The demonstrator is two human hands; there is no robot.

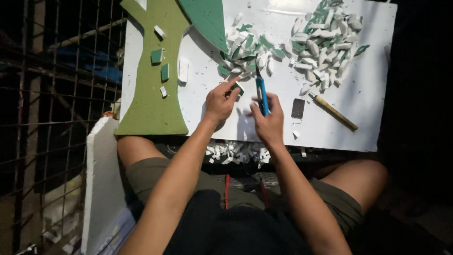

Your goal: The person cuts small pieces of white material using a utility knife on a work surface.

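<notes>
- White foam board (330, 118) laid flat across the lap, serving as work surface; bare in the lower right, speckled with fine green crumbs elsewhere.
- Left hand (219, 101) over the board's middle, fingertips pinched together on a small foam piece (237, 88), green on one face and white on the edge.
- Right hand (266, 120) just beside the left, fingers wrapped tight around a blue utility knife (261, 94), blade end pointing away from the body toward the nearer heap.
- Small foam piece held just above the board, between the two hands, close to the knife.
- Nearer heap of cut chips (247, 52), white and green mixed, just beyond the knife tip.
- Larger heap of chips (323, 45), mostly white, toward the far right corner, apart from the first.
- Olive-green tree-trunk cutout (151, 94) on the board's left part, carrying several small green and white blocks.
- Dark green foam sheet (207, 19) at the far edge, overlapping the trunk's right branch.
- Small dark rectangular block (298, 108) right of the right hand, a wooden-handled tool (333, 111) lying slantwise just beyond it.
- Loose white offcuts (236, 152) below the board's near edge, between the knees.
- Thick white foam slab (101, 189) standing on edge at the left thigh, wire mesh (47, 118) beyond it.
</notes>
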